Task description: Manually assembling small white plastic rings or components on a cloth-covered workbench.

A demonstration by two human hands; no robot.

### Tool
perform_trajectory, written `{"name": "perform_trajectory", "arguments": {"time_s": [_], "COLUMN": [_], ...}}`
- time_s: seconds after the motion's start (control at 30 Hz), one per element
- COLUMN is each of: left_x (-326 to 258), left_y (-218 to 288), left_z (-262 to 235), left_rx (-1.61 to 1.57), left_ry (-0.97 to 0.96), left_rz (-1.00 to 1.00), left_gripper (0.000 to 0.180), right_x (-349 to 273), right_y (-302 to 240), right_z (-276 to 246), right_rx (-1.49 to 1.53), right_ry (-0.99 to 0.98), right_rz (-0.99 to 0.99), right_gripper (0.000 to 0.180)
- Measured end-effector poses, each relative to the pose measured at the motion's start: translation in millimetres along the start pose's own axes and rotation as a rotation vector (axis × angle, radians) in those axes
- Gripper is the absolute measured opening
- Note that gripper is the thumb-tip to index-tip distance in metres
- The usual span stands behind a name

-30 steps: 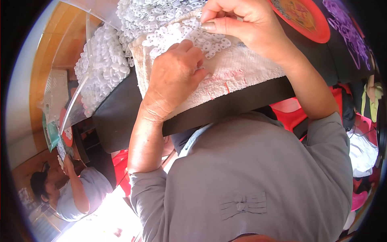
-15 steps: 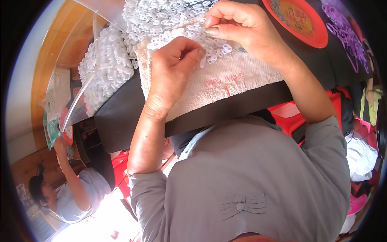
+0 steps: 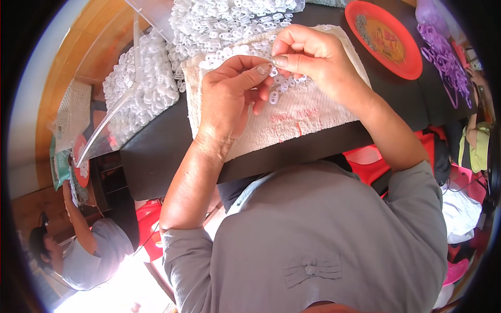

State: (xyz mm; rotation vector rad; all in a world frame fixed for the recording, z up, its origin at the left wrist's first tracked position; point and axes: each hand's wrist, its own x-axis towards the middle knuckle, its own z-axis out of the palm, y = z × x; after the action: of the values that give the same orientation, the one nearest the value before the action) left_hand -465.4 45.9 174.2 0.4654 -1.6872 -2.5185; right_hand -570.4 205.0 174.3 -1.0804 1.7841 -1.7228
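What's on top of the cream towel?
Small white two-holed pieces lie heaped on the cream towel. The left hand and right hand hide part of the heap; towel beneath the pieces is covered too.

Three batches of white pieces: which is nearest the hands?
The small loose batch on the towel, by the left hand and right hand. The back heap lies farther away; the left heap sits off the towel.

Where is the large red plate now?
In the head view, the red plate lies at upper right on the dark table, between the right hand and purple strings.
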Motion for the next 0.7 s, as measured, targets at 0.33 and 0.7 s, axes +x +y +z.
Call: {"name": "perform_trajectory", "arguments": {"time_s": [0.33, 0.7], "left_x": [-2, 3], "left_y": [-9, -26], "left_z": [7, 4], "left_rx": [-0.047, 0.718], "left_ry": [0.041, 0.088], "left_rz": [0.133, 0.873], "left_gripper": [0.012, 0.019], "right_x": [-1, -1], "right_y": [8, -3], "right_z": [9, 5], "right_rx": [0.102, 0.224], "right_ry": [0.080, 0.106], "right_rz": [-0.051, 0.102], "right_gripper": [0.005, 0.005]}}
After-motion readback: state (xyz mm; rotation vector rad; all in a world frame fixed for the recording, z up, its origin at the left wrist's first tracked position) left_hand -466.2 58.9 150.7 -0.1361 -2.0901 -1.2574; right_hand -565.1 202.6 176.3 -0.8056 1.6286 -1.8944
